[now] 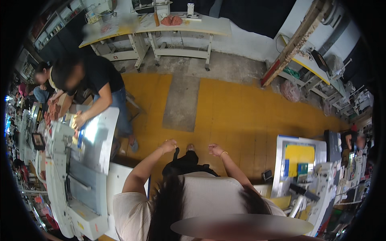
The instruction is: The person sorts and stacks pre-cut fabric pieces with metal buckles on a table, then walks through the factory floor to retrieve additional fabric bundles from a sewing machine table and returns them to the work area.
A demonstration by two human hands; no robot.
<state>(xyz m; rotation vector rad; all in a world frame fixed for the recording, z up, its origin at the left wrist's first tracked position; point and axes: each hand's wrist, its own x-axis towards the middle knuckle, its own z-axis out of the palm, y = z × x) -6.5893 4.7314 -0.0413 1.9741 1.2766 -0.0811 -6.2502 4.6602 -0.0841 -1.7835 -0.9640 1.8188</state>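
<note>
Both my hands are raised in front of my body, apart from each other, above the yellow floor. My left hand [169, 145] is closed, with the end of a black strap [176, 154] right beside its fingers; whether they hold it is too small to tell. Off to the right, my right hand [215, 150] has its fingers curled in, and nothing shows in it. A thin bracelet circles that wrist. Below and between the hands are my dark trousers [189, 160] and one foot [190, 147].
A white sewing machine [64, 172] stands at my left, where a co-worker [96, 76] leans over its metal table [106, 140]. On my right is another machine table [277, 168] with a yellow plate [299, 158]. White worktables [201, 26] line the far wall, and a rusty post [295, 44] rises at far right.
</note>
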